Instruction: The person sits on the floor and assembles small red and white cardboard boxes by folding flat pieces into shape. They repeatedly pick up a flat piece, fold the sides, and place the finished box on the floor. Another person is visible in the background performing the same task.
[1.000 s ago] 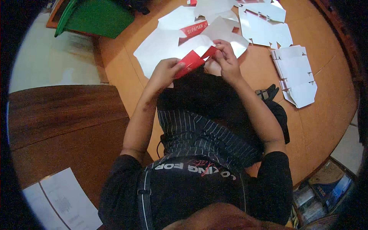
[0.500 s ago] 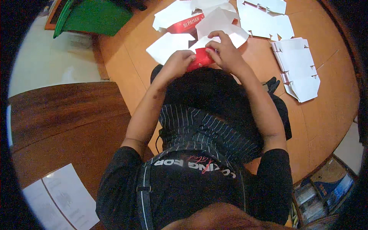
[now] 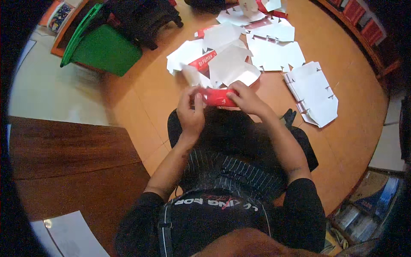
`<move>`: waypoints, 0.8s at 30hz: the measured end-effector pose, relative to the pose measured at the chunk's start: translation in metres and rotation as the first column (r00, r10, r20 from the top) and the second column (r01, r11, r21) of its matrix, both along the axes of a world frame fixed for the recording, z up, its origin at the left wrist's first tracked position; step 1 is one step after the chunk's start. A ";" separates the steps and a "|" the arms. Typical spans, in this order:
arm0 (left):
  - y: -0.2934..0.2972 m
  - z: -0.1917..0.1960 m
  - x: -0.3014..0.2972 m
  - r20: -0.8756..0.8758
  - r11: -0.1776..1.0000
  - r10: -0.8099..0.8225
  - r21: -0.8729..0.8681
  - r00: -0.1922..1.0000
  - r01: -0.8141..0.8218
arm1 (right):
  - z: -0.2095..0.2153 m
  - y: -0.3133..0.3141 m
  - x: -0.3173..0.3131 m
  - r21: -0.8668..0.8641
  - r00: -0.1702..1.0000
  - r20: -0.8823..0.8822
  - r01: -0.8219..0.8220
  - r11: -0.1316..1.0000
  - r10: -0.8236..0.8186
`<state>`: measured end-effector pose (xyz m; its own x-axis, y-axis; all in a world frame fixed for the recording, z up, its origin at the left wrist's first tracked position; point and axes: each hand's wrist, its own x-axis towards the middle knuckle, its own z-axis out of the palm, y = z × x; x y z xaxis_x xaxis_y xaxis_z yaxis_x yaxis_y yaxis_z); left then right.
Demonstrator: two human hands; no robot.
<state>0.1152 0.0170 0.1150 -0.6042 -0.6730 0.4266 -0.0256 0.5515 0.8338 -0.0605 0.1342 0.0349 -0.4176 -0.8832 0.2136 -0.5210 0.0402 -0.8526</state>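
Note:
Both my hands hold a red and white cardboard box blank (image 3: 216, 96) over my lap. My left hand (image 3: 191, 112) grips its left end, where a white flap sticks up. My right hand (image 3: 245, 98) pinches the right end of the red panel. More flat white blanks (image 3: 274, 49) lie spread on the wooden floor just beyond my hands, one with a red printed strip (image 3: 203, 62).
A stack of flat white blanks (image 3: 314, 92) lies on the floor to my right. A green bin (image 3: 102, 51) with dark cloth on it stands at far left. A dark wooden table (image 3: 68, 162) with a paper sheet (image 3: 72, 235) is at my left.
The box blank has been drawn nearer to my body and folded more, so mostly its red side shows between my hands. The view has tilted, showing more floor beyond.

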 end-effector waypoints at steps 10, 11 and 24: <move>-0.038 -0.048 -0.019 0.248 0.913 -0.361 0.290 0.899 0.286 | 0.034 0.067 0.018 0.060 0.994 0.064 0.082 0.995 -0.086; -0.042 -0.054 -0.020 0.225 0.897 -0.380 0.327 0.897 0.298 | 0.034 0.068 0.018 0.068 0.990 0.077 0.113 0.991 -0.118; -0.019 -0.063 -0.007 -0.009 0.762 -0.278 0.607 0.961 0.226 | 0.028 0.076 0.008 0.113 0.950 0.178 0.237 0.965 -0.255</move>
<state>0.1077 -0.0018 0.0518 -0.8017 -0.5944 -0.0637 -0.0346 -0.0602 0.9976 -0.0523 0.2106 0.0629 -0.6493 -0.7597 0.0344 -0.3146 0.2272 -0.9217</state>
